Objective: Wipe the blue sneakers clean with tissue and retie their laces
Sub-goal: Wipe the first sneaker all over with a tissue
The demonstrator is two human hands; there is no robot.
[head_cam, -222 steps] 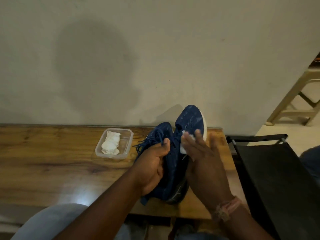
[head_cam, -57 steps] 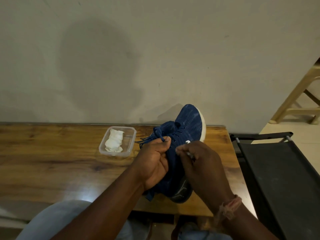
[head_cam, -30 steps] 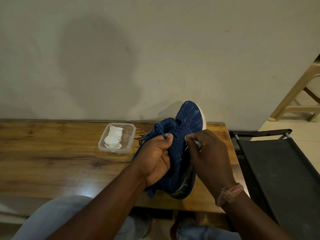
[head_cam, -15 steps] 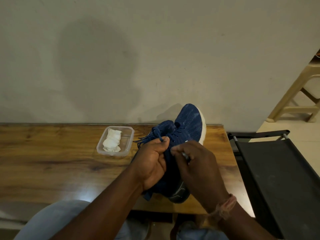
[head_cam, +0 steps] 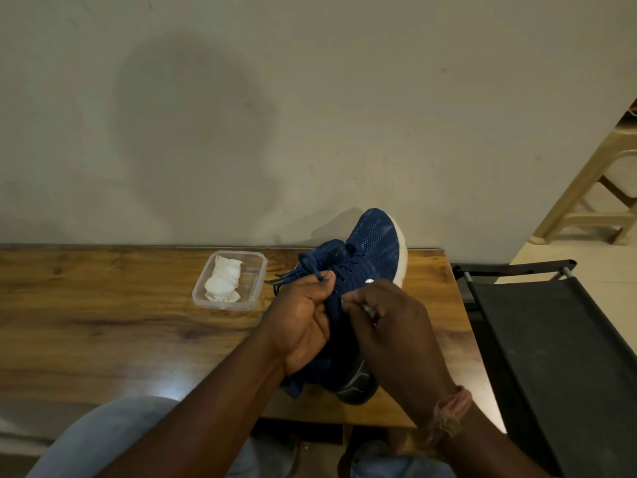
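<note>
The blue sneaker [head_cam: 370, 250] stands toe-up on the wooden table [head_cam: 103, 322], near its right end. The left hand [head_cam: 303, 319] grips the shoe with its laces [head_cam: 303, 267]; the right hand [head_cam: 386, 315] pinches a small white tissue [head_cam: 369, 309] against the upper. A plastic tub [head_cam: 253, 288] holding more tissue sits just to the left.

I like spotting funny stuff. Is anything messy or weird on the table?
Only small things. The blue sneaker is tipped up on its heel, held in the left hand, with its laces loose and dangling. A crumpled tissue sits in the clear tub. Nothing looks spilled or broken.
</note>
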